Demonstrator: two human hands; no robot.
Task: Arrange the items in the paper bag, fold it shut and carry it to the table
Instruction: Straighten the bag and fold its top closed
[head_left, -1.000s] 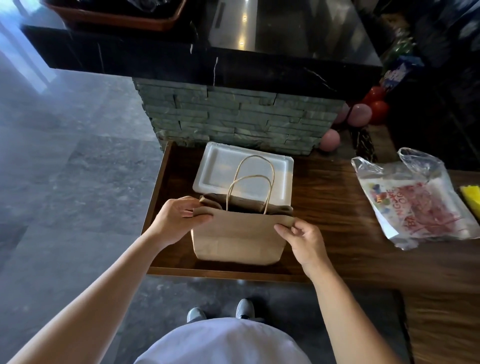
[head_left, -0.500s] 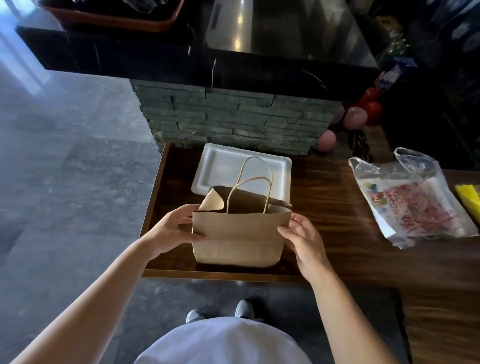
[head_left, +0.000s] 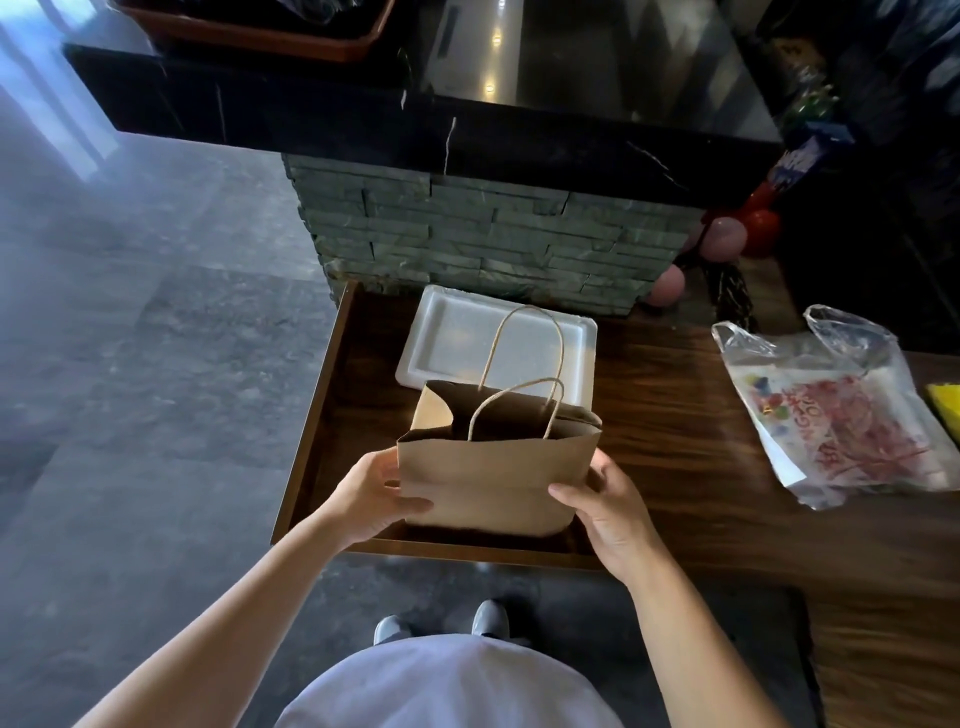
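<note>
A brown paper bag (head_left: 493, 478) with two twine handles stands upright on the dark wooden counter (head_left: 675, 457), near its front left corner. Its mouth gapes open and the inside is dark, so the contents are hidden. My left hand (head_left: 371, 493) grips the bag's lower left side. My right hand (head_left: 608, 501) grips its lower right side. Just behind the bag lies a white foam tray (head_left: 452, 338), flat on the counter.
A clear plastic bag with red print (head_left: 841, 415) lies on the counter to the right, next to something yellow (head_left: 948, 402) at the frame edge. A stone-faced pillar (head_left: 493, 249) under a black marble top rises behind. Red and pink balloons (head_left: 737, 234) sit at back right. Grey floor lies left.
The bag's top, pressed flat a second ago, has sprung open again. Both hands have slid from the top edge down to the bag's lower sides.
</note>
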